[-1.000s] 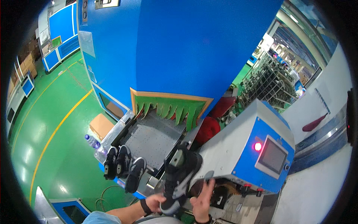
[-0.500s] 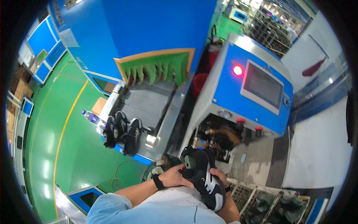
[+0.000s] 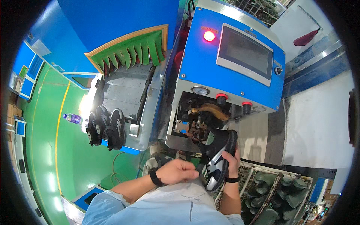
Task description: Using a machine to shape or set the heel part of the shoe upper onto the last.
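Observation:
A black, white and grey sneaker (image 3: pixel 216 161) stands on its toe, sole turned right, in front of the blue machine's opening. My right hand (image 3: pixel 231 162) is wrapped round its sole side. The heel end reaches up to the metal clamp parts (image 3: pixel 198 131) in the opening; whether they touch, I cannot tell. A bit of dark green shows at the shoe's collar, as of a shoe last (image 3: pixel 210 138). To the left of the sneaker, my left hand (image 3: pixel 178 171) is closed, fingers curled and thumb on top. Its fingertips end close to the shoe, and anything inside them is hidden.
Blue control box (image 3: pixel 187 71) carries a screen (image 3: pixel 245 54), lit red lamp (image 3: pixel 209 36) and red-topped knobs (image 3: pixel 221 99). At left, several sneakers (image 3: pixel 115 129) sit on a conveyor (image 3: pixel 123 90) below green flaps (image 3: pixel 127 56), beside a bottle (image 3: pixel 72 118). Lower right, a rack (image 3: pixel 275 180) holds dark green lasts.
The sneaker has moved up and right toward the machine's opening, with my right hand on it. My left hand has come off its collar and closed. The view has shifted toward the machine.

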`<move>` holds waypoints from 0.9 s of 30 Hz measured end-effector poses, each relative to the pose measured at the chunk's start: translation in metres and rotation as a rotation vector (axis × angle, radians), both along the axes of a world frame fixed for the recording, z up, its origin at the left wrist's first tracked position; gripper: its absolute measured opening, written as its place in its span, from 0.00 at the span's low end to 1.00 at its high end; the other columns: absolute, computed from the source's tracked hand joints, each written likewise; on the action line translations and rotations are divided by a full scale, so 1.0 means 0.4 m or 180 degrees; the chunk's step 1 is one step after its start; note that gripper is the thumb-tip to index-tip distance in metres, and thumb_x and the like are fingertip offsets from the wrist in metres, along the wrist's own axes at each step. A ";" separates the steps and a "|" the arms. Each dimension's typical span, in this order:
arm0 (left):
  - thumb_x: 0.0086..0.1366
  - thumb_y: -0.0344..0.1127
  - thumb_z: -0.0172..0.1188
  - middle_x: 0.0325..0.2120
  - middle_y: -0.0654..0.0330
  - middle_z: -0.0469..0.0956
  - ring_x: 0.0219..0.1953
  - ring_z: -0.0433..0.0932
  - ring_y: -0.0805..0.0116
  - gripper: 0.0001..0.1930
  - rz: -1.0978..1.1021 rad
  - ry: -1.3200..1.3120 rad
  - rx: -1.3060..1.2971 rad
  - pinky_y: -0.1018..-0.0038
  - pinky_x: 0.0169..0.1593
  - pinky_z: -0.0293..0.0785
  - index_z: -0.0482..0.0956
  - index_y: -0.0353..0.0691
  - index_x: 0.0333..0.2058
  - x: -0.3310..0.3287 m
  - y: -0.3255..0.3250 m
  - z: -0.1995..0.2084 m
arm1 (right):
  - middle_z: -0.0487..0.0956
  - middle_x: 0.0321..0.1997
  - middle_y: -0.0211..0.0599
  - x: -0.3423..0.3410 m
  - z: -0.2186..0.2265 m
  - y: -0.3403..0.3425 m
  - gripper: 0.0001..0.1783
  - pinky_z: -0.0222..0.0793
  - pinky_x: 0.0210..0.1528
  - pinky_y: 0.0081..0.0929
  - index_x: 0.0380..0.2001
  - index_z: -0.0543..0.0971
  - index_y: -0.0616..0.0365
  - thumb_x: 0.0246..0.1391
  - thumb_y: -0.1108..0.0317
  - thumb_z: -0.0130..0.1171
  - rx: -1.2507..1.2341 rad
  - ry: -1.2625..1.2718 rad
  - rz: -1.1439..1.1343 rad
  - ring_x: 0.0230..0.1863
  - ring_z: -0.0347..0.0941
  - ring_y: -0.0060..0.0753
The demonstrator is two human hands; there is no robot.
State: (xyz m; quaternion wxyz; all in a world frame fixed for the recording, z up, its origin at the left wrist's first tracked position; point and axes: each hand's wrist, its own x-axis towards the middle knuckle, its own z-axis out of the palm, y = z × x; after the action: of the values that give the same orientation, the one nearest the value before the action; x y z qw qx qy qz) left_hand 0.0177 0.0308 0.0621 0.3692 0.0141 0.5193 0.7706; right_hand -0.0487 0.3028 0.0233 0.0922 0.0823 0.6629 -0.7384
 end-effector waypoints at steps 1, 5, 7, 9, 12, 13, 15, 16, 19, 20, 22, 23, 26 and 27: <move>0.69 0.40 0.62 0.17 0.71 0.70 0.20 0.64 0.83 0.17 0.0186 -0.0080 -0.0220 0.79 0.25 0.60 0.75 0.41 0.22 -0.019 -0.006 -0.032 | 0.77 0.55 0.36 -0.030 0.046 -0.019 0.42 0.69 0.54 0.23 0.68 0.63 0.62 0.49 0.73 0.66 0.0549 0.0149 0.0244 0.50 0.74 0.27; 0.69 0.40 0.60 0.18 0.67 0.74 0.19 0.67 0.80 0.13 0.0788 -0.0660 -0.0608 0.79 0.23 0.61 0.77 0.41 0.26 -0.080 -0.040 -0.134 | 0.77 0.57 0.42 -0.114 0.030 -0.064 0.52 0.71 0.53 0.25 0.71 0.58 0.60 0.43 0.76 0.73 0.1380 0.0625 0.0405 0.51 0.75 0.27; 0.69 0.39 0.59 0.19 0.65 0.76 0.18 0.69 0.78 0.12 0.1072 -0.0891 -0.0889 0.78 0.23 0.63 0.78 0.40 0.27 -0.104 -0.040 -0.183 | 0.79 0.52 0.48 -0.145 0.046 -0.122 0.53 0.73 0.49 0.30 0.72 0.60 0.47 0.42 0.68 0.74 0.2161 0.0525 0.0510 0.47 0.79 0.34; 0.69 0.38 0.59 0.19 0.65 0.76 0.18 0.69 0.77 0.12 0.1249 -0.1159 -0.0662 0.78 0.23 0.63 0.78 0.41 0.27 -0.123 -0.034 -0.228 | 0.77 0.52 0.58 -0.171 0.065 -0.188 0.54 0.76 0.44 0.40 0.72 0.59 0.33 0.40 0.58 0.73 0.3144 0.0062 0.0810 0.43 0.80 0.51; 0.69 0.39 0.60 0.19 0.64 0.76 0.18 0.70 0.75 0.12 0.1399 -0.1539 -0.0553 0.76 0.23 0.63 0.78 0.41 0.26 -0.123 -0.028 -0.295 | 0.66 0.60 0.69 -0.170 0.023 -0.256 0.55 0.75 0.43 0.53 0.74 0.50 0.29 0.45 0.56 0.69 0.4327 0.0039 0.1071 0.45 0.76 0.72; 0.68 0.39 0.61 0.20 0.64 0.76 0.19 0.70 0.75 0.12 0.1407 -0.1515 -0.0395 0.76 0.24 0.63 0.78 0.41 0.26 -0.120 -0.032 -0.313 | 0.66 0.60 0.69 -0.173 0.019 -0.265 0.55 0.75 0.43 0.53 0.74 0.50 0.29 0.45 0.56 0.69 0.4339 0.0071 0.1103 0.45 0.76 0.72; 0.68 0.40 0.63 0.21 0.64 0.76 0.22 0.71 0.75 0.12 0.1312 -0.1551 -0.0235 0.75 0.26 0.64 0.81 0.40 0.28 -0.124 -0.059 -0.326 | 0.65 0.60 0.70 -0.165 -0.011 -0.261 0.55 0.74 0.46 0.56 0.74 0.48 0.29 0.47 0.55 0.67 0.4197 0.0098 0.0813 0.47 0.74 0.75; 0.68 0.40 0.63 0.21 0.64 0.76 0.22 0.71 0.75 0.12 0.1385 -0.1554 -0.0234 0.75 0.26 0.64 0.81 0.40 0.28 -0.126 -0.069 -0.330 | 0.63 0.61 0.72 -0.166 -0.027 -0.268 0.53 0.73 0.48 0.57 0.74 0.49 0.34 0.49 0.55 0.66 0.4317 0.0303 0.0723 0.49 0.73 0.77; 0.68 0.40 0.63 0.22 0.66 0.76 0.23 0.70 0.75 0.12 0.1521 -0.1616 -0.0311 0.75 0.27 0.63 0.83 0.37 0.31 -0.136 -0.070 -0.366 | 0.60 0.62 0.76 -0.215 -0.049 -0.274 0.51 0.73 0.48 0.57 0.73 0.51 0.40 0.50 0.53 0.65 0.4536 0.0511 0.0683 0.49 0.73 0.75; 0.67 0.40 0.64 0.23 0.66 0.76 0.23 0.70 0.75 0.11 0.1380 -0.1461 -0.0361 0.75 0.28 0.65 0.83 0.37 0.33 -0.137 -0.066 -0.394 | 0.59 0.63 0.77 -0.211 -0.062 -0.274 0.51 0.74 0.47 0.56 0.73 0.51 0.40 0.50 0.52 0.66 0.4447 0.0533 0.0442 0.48 0.74 0.75; 0.67 0.40 0.62 0.23 0.64 0.77 0.24 0.72 0.74 0.11 0.1381 -0.1505 -0.0316 0.75 0.29 0.66 0.83 0.37 0.34 -0.144 -0.066 -0.383 | 0.59 0.63 0.77 -0.194 -0.061 -0.290 0.52 0.73 0.46 0.57 0.74 0.51 0.39 0.50 0.52 0.66 0.4533 0.0517 0.0291 0.47 0.74 0.76; 0.67 0.40 0.62 0.23 0.64 0.77 0.24 0.72 0.74 0.11 0.1443 -0.1509 -0.0343 0.75 0.29 0.66 0.83 0.37 0.34 -0.144 -0.080 -0.375 | 0.60 0.63 0.77 -0.187 -0.079 -0.295 0.51 0.73 0.45 0.57 0.74 0.50 0.38 0.50 0.53 0.65 0.4703 0.0632 0.0174 0.47 0.74 0.76; 0.67 0.40 0.60 0.23 0.62 0.78 0.24 0.74 0.74 0.11 0.1288 -0.1473 -0.0430 0.75 0.28 0.67 0.82 0.37 0.33 -0.148 -0.094 -0.360 | 0.62 0.60 0.73 -0.173 -0.090 -0.296 0.51 0.73 0.42 0.56 0.74 0.50 0.37 0.51 0.54 0.65 0.4695 0.0927 -0.0101 0.45 0.74 0.75; 0.67 0.39 0.59 0.23 0.62 0.78 0.24 0.75 0.73 0.11 0.1245 -0.1441 -0.0462 0.75 0.28 0.68 0.82 0.37 0.33 -0.143 -0.100 -0.359 | 0.62 0.60 0.73 -0.168 -0.086 -0.304 0.51 0.73 0.42 0.56 0.74 0.50 0.37 0.51 0.54 0.65 0.4664 0.0925 -0.0102 0.45 0.74 0.75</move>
State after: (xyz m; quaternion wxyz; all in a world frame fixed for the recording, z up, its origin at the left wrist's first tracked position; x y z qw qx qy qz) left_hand -0.0397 -0.0092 -0.0816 0.3202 -0.2847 0.4704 0.7715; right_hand -0.1158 0.1812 -0.0110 -0.0855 0.0339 0.9894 -0.1124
